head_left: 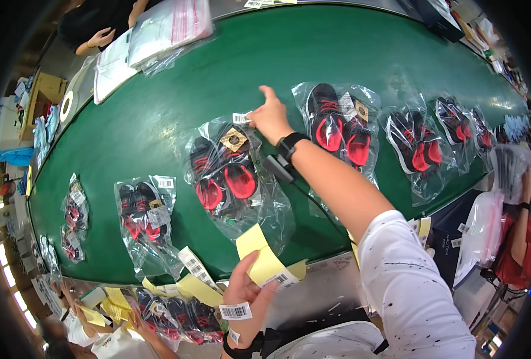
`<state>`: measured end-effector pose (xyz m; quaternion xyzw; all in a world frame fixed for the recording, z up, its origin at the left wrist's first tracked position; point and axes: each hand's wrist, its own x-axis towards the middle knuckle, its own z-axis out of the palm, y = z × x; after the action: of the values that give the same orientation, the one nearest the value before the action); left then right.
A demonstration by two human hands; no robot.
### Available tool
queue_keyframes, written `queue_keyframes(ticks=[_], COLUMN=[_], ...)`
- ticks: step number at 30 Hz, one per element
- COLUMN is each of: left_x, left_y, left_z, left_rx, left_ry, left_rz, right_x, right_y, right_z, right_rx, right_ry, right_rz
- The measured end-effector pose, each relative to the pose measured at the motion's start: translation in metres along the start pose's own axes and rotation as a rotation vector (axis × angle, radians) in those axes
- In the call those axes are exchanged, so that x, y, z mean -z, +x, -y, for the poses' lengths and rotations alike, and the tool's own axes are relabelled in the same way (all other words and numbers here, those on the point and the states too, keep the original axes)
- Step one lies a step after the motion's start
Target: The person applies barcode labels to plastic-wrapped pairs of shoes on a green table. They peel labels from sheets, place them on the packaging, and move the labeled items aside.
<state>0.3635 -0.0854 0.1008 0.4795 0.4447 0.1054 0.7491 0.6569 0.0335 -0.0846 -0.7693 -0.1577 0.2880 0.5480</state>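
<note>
Bagged pairs of black-and-red shoes lie in a row along the green conveyor belt (158, 113), from a small bag at nine o'clock (74, 218) through a second bag (146, 218) toward the centre. At six o'clock the left hand (244, 299) is closed, thumb and fingers pinched on a yellow paper slip (265, 260), with a white barcode sticker (235, 311) stuck to its back. Just above it, at the centre, sits the nearest shoe bag (232, 173), its long axis running roughly from twelve to six o'clock. The right hand (271, 116) reaches over that bag's upper right corner, fingertips together on a small white barcode label (241, 118) at the bag's top edge, forefinger pointing outward. So the bag lies at about seven o'clock from the right hand, which is the nearer one. More bags (340, 125) and (418, 146) follow toward three o'clock.
</note>
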Motion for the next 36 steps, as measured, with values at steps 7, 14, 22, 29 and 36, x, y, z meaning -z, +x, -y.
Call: queue_keyframes(ticks=[7, 14, 22, 29, 36], left_x=[0.006, 0.001, -0.02, -0.036, -0.044], left_y=[-0.004, -0.003, 0.002, 0.001, -0.005], left_z=[0.006, 0.014, 0.007, 0.009, 0.011], left_rx=[-0.058, -0.138, -0.186, -0.209, -0.086], left_ry=[0.056, -0.021, 0.039, 0.042, 0.164], left_rz=[-0.053, -0.124, -0.173, -0.036, -0.027], right_x=[0.158, 0.182, 0.131, 0.15, 0.161], right_y=[-0.045, -0.085, -0.198, -0.254, -0.256], right_z=[0.037, -0.054, 0.049, 0.074, 0.055], right_rx=[0.424, 0.446, 0.512, 0.482, 0.378], right_ry=[-0.319, -0.559, -0.106, -0.065, -0.055], right_rz=[0.157, -0.01, 0.367, 0.465, 0.506])
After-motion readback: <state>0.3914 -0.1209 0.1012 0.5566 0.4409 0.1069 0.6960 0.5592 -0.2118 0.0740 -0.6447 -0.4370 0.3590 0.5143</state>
